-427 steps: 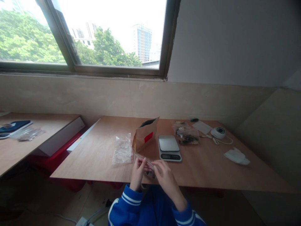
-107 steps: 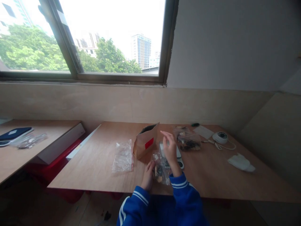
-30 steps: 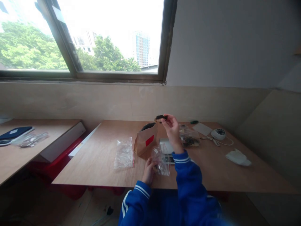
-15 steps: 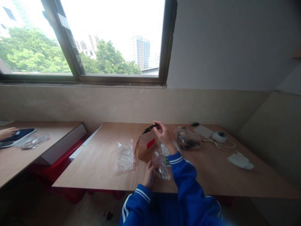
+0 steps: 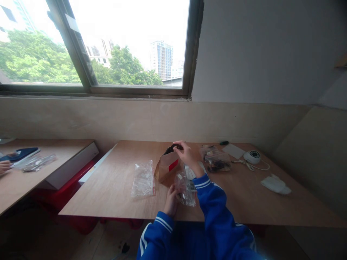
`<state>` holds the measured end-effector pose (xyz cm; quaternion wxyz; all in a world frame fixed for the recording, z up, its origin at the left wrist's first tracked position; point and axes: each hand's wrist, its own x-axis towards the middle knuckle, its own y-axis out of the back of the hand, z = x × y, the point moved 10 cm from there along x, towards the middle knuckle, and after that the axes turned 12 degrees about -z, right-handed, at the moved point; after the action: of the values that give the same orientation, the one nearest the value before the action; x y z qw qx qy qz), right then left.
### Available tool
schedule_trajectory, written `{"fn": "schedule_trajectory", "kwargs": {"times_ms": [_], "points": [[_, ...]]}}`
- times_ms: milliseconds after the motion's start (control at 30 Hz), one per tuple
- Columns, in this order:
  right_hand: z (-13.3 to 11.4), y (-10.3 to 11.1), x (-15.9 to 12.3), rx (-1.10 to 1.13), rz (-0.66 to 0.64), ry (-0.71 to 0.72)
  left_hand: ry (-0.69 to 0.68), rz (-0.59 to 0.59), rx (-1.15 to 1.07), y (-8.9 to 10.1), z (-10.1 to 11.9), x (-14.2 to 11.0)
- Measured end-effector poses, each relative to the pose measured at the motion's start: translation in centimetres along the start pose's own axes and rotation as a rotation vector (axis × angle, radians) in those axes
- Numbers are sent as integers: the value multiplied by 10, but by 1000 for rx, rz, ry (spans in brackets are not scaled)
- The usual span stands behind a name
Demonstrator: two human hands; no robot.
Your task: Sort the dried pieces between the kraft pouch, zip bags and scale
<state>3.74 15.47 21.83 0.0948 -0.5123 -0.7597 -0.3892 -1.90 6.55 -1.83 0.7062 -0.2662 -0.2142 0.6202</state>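
flat clear bag (image 5: 142, 178) at 9 o'clock on the table (image 5: 114, 180). left hand (image 5: 171, 199) near the front edge, pinching a small plastic bag (image 5: 186, 187). at 12 o'clock, right hand (image 5: 187, 156) pinched on a dark piece (image 5: 173, 147) over the open brown paper bag (image 5: 166, 167).

I count three clear plastic zip bags on my surface: one flat at centre-left (image 5: 142, 178), one held at bottom centre (image 5: 186, 188), one filled at centre-right (image 5: 215, 160). One brown paper bag (image 5: 166, 168), one white round device (image 5: 252, 156).
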Motion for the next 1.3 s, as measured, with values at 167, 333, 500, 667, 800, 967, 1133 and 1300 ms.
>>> {"fn": "schedule_trajectory", "kwargs": {"times_ms": [167,333,500,667,800,967,1133,1300], "points": [[-13,-2,-1,-123,-10,82,-16,1,-2,2,0,1],[2,0,-1,-83,68,27,-10,4,-2,3,-2,1],[18,8,-2,105,124,-32,-19,7,-16,1,0,1],[4,9,-7,-83,93,10,-1,17,-21,1,1,0],[-9,19,-21,-152,155,2,3,28,-17,1,1,-2],[5,37,-68,9,276,-138,-20,40,3,3,3,0],[65,25,-141,355,376,-439,-72,23,-2,6,7,1],[96,-21,-178,581,216,-629,-77,-29,-113,4,6,1]]}}
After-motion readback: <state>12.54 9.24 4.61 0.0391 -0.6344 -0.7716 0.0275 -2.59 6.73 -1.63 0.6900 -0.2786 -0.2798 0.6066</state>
